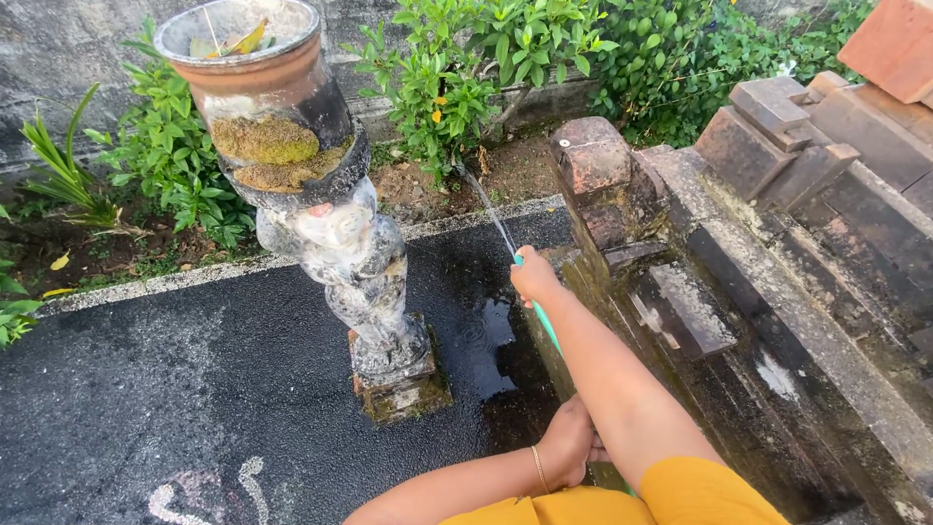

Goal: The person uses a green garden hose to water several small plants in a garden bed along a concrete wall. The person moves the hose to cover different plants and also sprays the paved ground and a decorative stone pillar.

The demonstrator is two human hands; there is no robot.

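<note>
Right hand [534, 277]: fingers clamped on the green hose [546, 326], centre frame.
Water jet [486, 209]: thrown toward 11 o'clock, into the shrubs [457, 68].
Left hand [569, 442]: fingers closed on the hose at 6 o'clock.
Stone pedestal [360, 262]: seen at 9 o'clock of the right hand.

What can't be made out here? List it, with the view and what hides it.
Head view:
- Hose: mostly hidden behind the right forearm; nozzle covered by right hand.
- Left hand: fingers hidden behind the right arm, so its grip is unclear.
- Bowl contents: too blurred.
- Water jet's landing spot: lost among shrubs.
</note>
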